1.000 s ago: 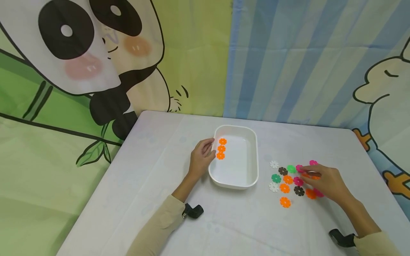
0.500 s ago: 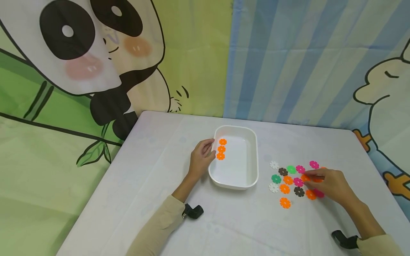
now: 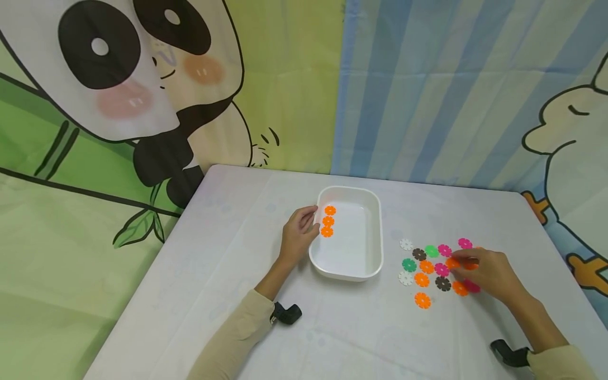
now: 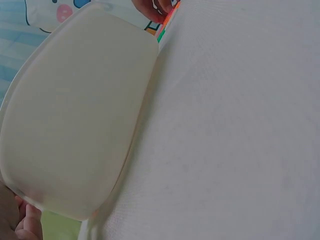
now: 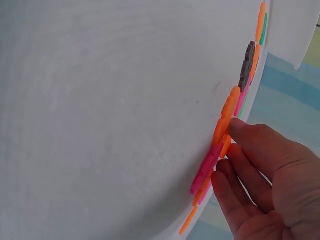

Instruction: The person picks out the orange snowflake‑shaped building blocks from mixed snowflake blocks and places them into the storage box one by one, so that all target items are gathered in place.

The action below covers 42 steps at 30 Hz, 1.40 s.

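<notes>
A white tray (image 3: 380, 232) stands mid-table with three orange flower discs (image 3: 328, 220) in a row along its left inner wall. My left hand (image 3: 304, 227) holds the tray's left rim, thumb and fingers curled over it; the left wrist view shows only the tray's side (image 4: 75, 110). To the right of the tray lie several loose discs (image 3: 427, 266) in orange, pink, green, brown and white. My right hand (image 3: 458, 261) is over their right part. Thumb and fingertips pinch an orange disc (image 3: 452, 262), seen edge-on (image 5: 225, 140) in the right wrist view.
The table (image 3: 228, 248) is covered in white cloth and reaches back to a panda hanging (image 3: 142, 79) and a striped curtain (image 3: 427, 89). Black camera mounts (image 3: 287, 312) sit at both wrists. A lone orange disc (image 3: 422, 300) lies nearest the front.
My right hand slid a little right and toward me, from the pink discs onto the orange disc, then stayed. The left hand and tray have not moved.
</notes>
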Motion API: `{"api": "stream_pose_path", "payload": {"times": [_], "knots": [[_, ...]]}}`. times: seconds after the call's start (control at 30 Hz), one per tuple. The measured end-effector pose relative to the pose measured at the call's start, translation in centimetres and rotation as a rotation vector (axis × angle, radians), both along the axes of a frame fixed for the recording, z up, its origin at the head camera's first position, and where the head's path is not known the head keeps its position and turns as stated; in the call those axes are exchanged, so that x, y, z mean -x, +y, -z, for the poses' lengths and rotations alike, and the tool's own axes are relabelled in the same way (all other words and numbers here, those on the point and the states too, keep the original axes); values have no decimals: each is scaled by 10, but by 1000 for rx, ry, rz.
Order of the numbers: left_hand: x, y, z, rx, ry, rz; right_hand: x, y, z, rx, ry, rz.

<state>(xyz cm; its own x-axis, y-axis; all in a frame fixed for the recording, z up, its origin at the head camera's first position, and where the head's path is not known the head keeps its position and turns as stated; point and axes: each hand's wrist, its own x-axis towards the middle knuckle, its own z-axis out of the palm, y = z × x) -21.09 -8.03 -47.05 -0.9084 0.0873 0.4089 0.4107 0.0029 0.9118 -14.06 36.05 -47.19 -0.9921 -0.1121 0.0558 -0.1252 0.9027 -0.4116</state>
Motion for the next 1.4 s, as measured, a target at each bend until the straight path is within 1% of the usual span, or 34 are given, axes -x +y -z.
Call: {"api": "stream_pose_path", "payload": {"times": [0.13, 0.3, 0.4, 0.57, 0.67, 0.73, 0.8, 0.87, 0.9, 0.97, 1.03, 1.13, 1.4], "knots": [[0, -1, 0, -3, 8, 4, 1, -2, 3, 6, 27, -12], [0, -2, 1, 6, 12, -6, 1, -7, 5, 18, 62, -43], [1, -3, 4, 18, 11, -16, 1, -10, 6, 23, 79, -66], [3, -2, 10, 21, 7, -33, 0, -10, 9, -27, 125, -104], [3, -2, 10, 15, 4, -34, -1, -11, 8, -61, 125, -111], [3, -3, 9, 14, 4, -24, -1, -11, 7, -72, 114, -103], [2, -3, 6, 10, 3, -14, -1, -12, 4, -66, 92, -81], [1, -3, 5, 10, 6, -5, 0, -12, 0, -65, 107, -55], [1, -3, 5, 13, 9, -4, 1, -13, -2, -54, 118, -48], [1, -3, 4, 15, 13, -8, 3, -16, -6, -36, 170, -50], [1, -3, 4, 18, 15, -11, 6, -19, -10, -23, 243, -71], [1, -2, 4, 15, 17, -14, 11, -28, -18, 12, 312, -113], [1, -1, 2, 8, 18, -6, 28, -69, -43, 123, 333, -189]]}}
